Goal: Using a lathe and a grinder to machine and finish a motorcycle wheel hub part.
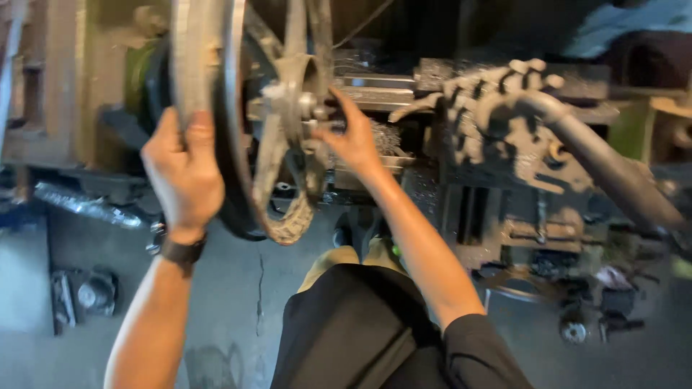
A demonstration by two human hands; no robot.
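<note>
A large round metal wheel rim (205, 79) is mounted on a lathe, seen nearly edge on. My left hand (182, 173) grips the rim's outer edge from the left; a dark band sits on that wrist. My right hand (353, 140) reaches to the hub (299, 101) at the rim's centre, fingers touching the metal parts there. A curved spoke (277, 180) of the rim hangs down between my two hands. The picture is blurred by motion.
The lathe's dark tool carriage (504, 137) with a long handle (613, 173) stands at right. Metal shavings lie on the lathe bed (389, 137). A small metal part (94, 292) rests on the cracked concrete floor (238, 302) at lower left. My dark clothing fills the bottom centre.
</note>
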